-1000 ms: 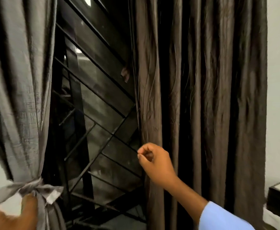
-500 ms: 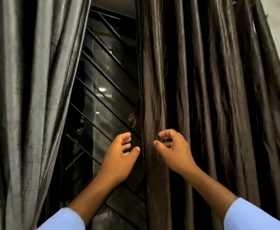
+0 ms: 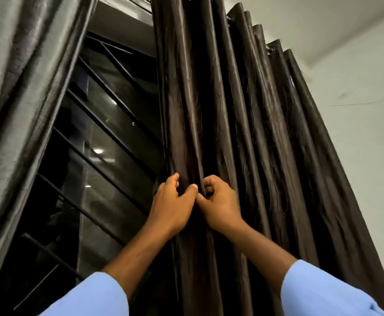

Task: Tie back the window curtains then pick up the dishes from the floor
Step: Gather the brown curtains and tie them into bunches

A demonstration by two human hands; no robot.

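A dark brown curtain hangs in deep folds to the right of the window. My left hand grips its inner edge, fingers curled round the first fold. Right beside it, my right hand is closed on the neighbouring fold, thumbs nearly touching. A grey curtain hangs at the left, drawn aside; its tie is out of view. No dishes or floor are visible.
Between the curtains is a dark window with slanted black metal bars. A white wall runs to the right of the brown curtain, and the ceiling shows above it.
My view has tilted upward. My left hand left the grey curtain's tie, rose to the brown curtain and closed on its edge. My right hand closed on the fold beside it.
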